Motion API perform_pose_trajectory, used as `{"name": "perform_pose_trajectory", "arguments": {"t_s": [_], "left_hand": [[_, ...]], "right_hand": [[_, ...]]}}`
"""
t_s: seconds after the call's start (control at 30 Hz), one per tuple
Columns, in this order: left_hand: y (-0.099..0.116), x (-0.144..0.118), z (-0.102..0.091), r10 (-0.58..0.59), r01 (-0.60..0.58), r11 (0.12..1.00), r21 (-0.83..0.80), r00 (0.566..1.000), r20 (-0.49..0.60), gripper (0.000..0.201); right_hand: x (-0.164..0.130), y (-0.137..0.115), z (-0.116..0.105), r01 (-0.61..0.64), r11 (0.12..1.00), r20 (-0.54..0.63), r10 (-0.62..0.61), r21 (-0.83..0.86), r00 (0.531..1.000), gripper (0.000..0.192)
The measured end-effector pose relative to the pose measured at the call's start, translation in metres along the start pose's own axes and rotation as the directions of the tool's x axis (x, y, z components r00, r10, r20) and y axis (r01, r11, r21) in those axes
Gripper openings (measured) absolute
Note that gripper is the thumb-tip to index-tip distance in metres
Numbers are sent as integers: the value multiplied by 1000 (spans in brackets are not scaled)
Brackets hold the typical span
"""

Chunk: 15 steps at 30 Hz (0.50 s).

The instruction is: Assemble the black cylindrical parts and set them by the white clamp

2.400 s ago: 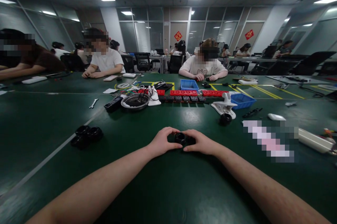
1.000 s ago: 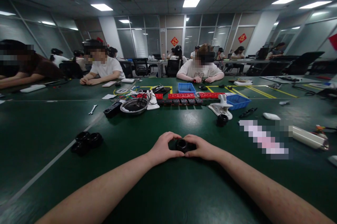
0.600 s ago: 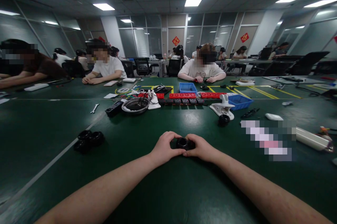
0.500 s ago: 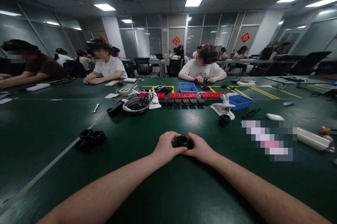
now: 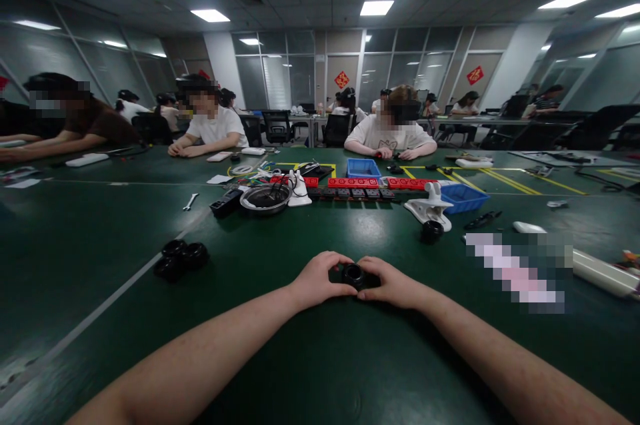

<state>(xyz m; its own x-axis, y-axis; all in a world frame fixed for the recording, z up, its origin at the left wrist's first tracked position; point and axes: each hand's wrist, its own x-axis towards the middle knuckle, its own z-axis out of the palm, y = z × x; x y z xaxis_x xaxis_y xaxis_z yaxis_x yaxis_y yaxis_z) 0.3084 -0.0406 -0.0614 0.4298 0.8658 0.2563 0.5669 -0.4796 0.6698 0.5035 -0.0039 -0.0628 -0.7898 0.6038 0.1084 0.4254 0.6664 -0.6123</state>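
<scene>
Black ring part (image 5: 354, 274) pinched between left hand (image 5: 316, 279) and right hand (image 5: 393, 282), low over green table (image 5: 310, 358). Uneven squeeze could pop it loose; it would likely roll away.

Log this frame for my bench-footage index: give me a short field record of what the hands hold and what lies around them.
setting: long green table in an open office, other people seated at its far side
left hand: closed on the small black ring part
right hand: closed on the same part from the other side
left of hands: cluster of black ring parts
ahead: metal bowl, row of red blocks, two blue bins
right: white clamp stand, lone black ring, white tube
</scene>
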Motion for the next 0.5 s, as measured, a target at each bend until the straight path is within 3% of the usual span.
{"name": "perform_pose_trajectory", "arguments": {"t_s": [0.13,0.3,0.5], "left_hand": [[1,0,-3,37,-37,999,1,999,38,49],[3,0,-7,96,-96,995,9,993,71,41],[4,1,-5,35,-36,999,10,998,61,39]], "right_hand": [[1,2,-2,17,999,18,-17,37,1000,32],[2,-3,-6,1,998,58,-5,70,998,31],[3,-1,-3,-58,993,-2,58,99,998,26]]}}
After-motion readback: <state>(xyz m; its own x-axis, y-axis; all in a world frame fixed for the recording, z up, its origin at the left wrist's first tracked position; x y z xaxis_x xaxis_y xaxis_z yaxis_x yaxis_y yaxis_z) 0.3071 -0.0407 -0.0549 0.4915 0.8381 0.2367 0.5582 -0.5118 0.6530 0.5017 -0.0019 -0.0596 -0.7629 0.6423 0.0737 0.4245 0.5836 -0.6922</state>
